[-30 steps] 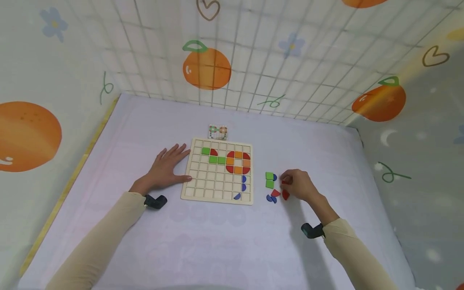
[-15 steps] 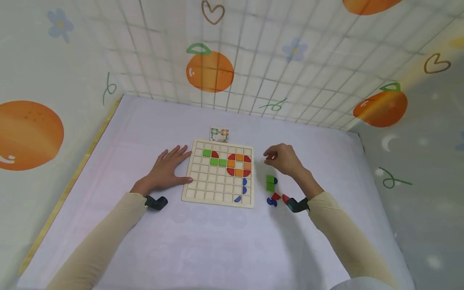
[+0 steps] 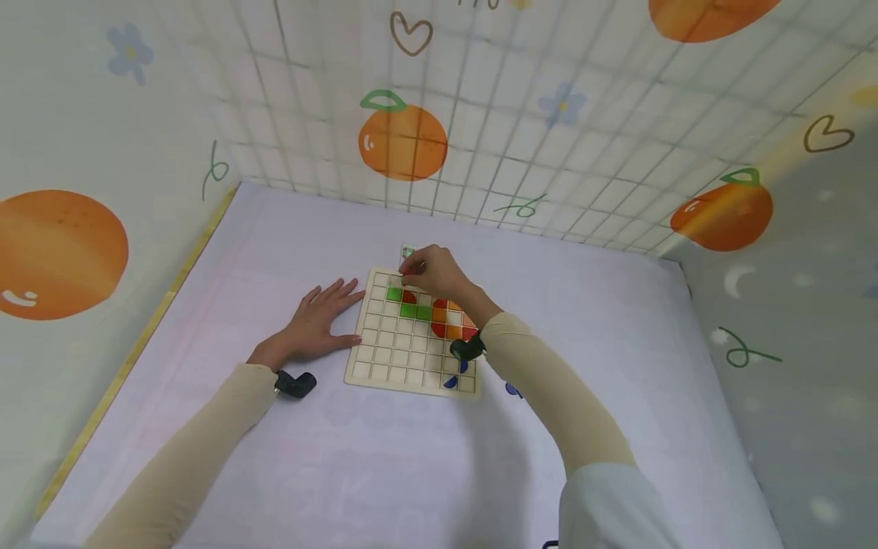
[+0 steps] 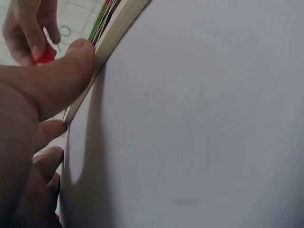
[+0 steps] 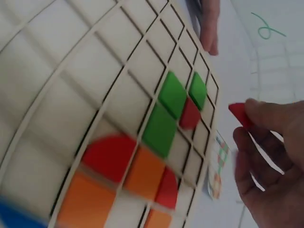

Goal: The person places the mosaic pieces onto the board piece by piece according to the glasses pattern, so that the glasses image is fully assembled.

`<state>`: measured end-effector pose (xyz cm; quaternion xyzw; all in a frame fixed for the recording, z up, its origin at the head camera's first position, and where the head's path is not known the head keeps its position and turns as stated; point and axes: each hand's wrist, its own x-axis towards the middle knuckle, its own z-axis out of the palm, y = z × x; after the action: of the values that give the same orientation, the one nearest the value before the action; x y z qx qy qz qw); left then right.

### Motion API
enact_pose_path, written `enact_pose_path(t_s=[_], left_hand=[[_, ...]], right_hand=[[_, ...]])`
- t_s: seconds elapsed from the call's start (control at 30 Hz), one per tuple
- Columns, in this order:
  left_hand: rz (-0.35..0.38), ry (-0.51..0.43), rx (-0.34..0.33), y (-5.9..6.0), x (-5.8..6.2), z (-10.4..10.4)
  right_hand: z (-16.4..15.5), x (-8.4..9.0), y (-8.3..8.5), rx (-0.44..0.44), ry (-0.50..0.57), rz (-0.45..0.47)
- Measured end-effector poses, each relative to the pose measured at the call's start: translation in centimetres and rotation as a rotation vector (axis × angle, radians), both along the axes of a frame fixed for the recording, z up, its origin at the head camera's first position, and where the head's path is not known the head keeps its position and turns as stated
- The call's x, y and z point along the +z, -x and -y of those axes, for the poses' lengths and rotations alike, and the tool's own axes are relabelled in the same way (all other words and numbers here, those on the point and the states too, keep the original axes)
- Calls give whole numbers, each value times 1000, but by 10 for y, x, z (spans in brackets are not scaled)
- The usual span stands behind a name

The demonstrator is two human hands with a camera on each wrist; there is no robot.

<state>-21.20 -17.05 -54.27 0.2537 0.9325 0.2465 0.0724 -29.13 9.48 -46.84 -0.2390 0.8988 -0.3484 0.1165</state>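
Head view with both wrist views. The right hand [image 3: 432,268] hangs over the far edge of the gridded wooden board [image 3: 384,358], pinching a small red piece [image 5: 239,113] between thumb and fingertips. From the hand, the board's top row lies just below, toward 6 o'clock; a red quarter-round [image 3: 409,296] sits beside a green square [image 3: 394,293] there. The left hand [image 3: 317,320] lies flat with fingers straight at the board's 9 o'clock edge, its thumb [image 4: 71,71] touching that edge; the right hand is the nearer to the filled cells. The board's cells hold green squares, an orange-and-red ring [image 3: 453,320] and blue pieces [image 3: 449,381]. A pattern card [image 3: 408,251] lies at 12 o'clock, partly hidden by the hand.
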Motion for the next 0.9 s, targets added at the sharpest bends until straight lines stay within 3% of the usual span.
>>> enact_pose_path(t_s=[0.33, 0.7, 0.9], left_hand=[[7, -25, -25, 2, -3, 1], [-2, -5, -5, 1, -5, 2], [-3, 1, 0, 0, -3, 2]], right_hand=[[37, -15, 2, 75, -79, 40], [42, -22, -2, 193, -357, -192], [42, -22, -3, 164, -325, -171]])
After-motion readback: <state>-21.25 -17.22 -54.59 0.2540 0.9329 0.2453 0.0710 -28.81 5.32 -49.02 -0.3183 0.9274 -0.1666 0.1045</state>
